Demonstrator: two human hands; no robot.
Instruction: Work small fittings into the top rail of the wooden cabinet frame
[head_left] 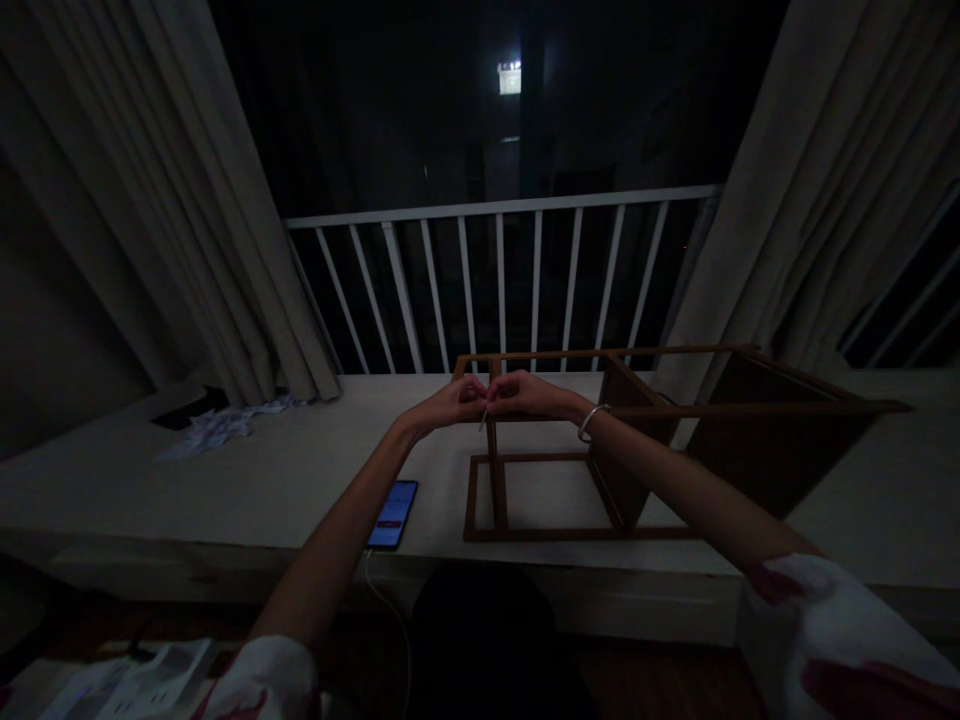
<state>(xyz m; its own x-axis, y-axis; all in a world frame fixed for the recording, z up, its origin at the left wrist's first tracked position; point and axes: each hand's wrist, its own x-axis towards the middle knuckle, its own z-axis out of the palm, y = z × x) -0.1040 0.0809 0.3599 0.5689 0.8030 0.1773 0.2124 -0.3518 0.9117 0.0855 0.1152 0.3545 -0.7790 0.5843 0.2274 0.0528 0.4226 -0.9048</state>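
Observation:
A brown wooden shelf frame [555, 534] lies on its side on the white window ledge. Over its left end, my left hand [452, 401] and my right hand [529, 393] meet with fingertips pinched together. From between them a short, thin, pale rod-like piece [483, 418] points downward; its exact kind is too small and dark to make out. Both hands appear closed on it. My right wrist, with a silver bangle [590, 423] on it, passes over the frame's upper rail. Whether the piece touches the wood I cannot tell.
A lit phone [393, 515] lies near the ledge's front edge, its white cable [390, 606] hanging down. Crumpled papers [217, 427] are at the left by the curtain [187, 200]. A white railing [480, 210] stands behind the ledge [337, 440]. The room is dim.

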